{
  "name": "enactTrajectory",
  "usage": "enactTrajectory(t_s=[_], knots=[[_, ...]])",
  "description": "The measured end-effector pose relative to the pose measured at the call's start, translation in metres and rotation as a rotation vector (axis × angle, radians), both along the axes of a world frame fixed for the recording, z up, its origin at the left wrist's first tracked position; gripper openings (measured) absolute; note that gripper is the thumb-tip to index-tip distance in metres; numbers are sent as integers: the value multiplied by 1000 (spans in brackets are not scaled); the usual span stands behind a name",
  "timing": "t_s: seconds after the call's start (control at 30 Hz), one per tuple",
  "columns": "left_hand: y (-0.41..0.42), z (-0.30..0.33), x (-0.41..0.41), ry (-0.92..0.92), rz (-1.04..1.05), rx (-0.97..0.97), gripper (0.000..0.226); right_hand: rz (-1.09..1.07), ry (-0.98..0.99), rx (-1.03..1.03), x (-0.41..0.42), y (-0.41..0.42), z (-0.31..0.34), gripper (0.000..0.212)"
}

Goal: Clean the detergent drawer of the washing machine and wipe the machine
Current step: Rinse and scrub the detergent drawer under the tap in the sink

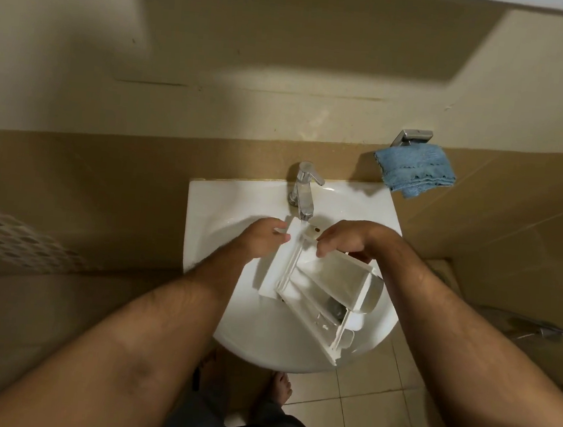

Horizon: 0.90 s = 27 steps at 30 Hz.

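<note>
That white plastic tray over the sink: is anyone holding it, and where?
Yes. The left hand and right hand both grip the detergent drawer at its far end, under the tap.

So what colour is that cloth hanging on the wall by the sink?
Light blue. The cloth shows clearly in the head view, draped below a metal holder.

1. No text, label, brand, number or sign can be read anywhere in the head view.
2. The white detergent drawer (321, 286) shows bare plastic, with no legible marking on its front panel or its compartments.
3. The tap (305, 188) shows plain metal, with no legible brand mark.
4. The blue cloth (415, 169) shows no readable tag.
</note>
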<state>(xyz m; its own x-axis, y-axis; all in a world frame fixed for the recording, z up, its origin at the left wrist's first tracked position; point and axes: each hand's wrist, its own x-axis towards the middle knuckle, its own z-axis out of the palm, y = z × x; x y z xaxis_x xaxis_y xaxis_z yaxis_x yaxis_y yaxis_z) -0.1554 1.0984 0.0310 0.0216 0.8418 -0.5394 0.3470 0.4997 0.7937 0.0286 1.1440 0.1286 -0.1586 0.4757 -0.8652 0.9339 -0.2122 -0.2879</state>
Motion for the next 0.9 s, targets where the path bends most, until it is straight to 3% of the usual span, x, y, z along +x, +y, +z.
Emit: enactTrajectory(t_s=[0.23, 0.3, 0.4, 0.53, 0.7, 0.8, 0.9], knots=[[14, -8, 12, 109, 69, 38, 18, 73, -30, 53, -5, -5, 2, 39], [15, -11, 12, 66, 112, 24, 7, 37, 6, 70, 0, -8, 4, 40], [13, -22, 14, 41, 139, 28, 17, -118, 128, 55, 16, -15, 6, 65], [6, -34, 16, -108, 239, -28, 25, -420, 204, -31, 43, -30, -3, 68], [-5, -49, 16, -167, 341, -19, 26, -578, 243, -153, 44, -46, -22, 98], [-4, -71, 12, -86, 399, 14, 28, -663, 287, -277, 32, -57, -25, 88], [-5, -60, 13, -130, 444, -41, 28, -655, 293, -303, 22, -64, -26, 76]])
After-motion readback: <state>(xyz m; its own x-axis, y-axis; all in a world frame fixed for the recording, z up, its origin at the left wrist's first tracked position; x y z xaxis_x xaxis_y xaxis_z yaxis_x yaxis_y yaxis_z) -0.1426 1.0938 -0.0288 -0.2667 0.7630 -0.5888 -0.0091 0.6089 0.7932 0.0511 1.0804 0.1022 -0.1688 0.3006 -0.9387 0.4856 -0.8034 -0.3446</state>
